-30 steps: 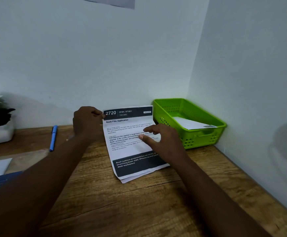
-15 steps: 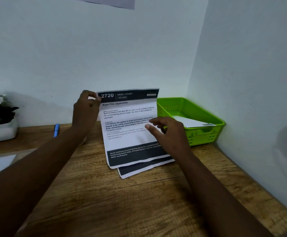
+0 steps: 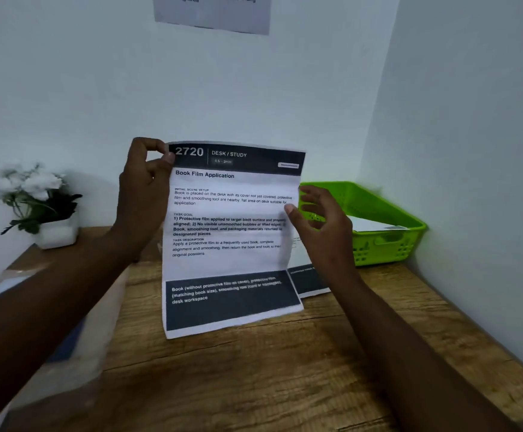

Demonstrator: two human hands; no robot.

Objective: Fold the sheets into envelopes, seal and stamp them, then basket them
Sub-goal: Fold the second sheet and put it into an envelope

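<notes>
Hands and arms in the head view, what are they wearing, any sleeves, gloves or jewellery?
Nothing visible. The left hand and right hand are bare, with no gloves, rings or watch showing. Both forearms are bare right down to the frame's bottom edge, so no sleeve appears.

Plant (image 3: pixel 37 201) left on desk (image 3: pixel 254 369); basket (image 3: pixel 378 244) right, envelope (image 3: pixel 375 226) inside.
</notes>
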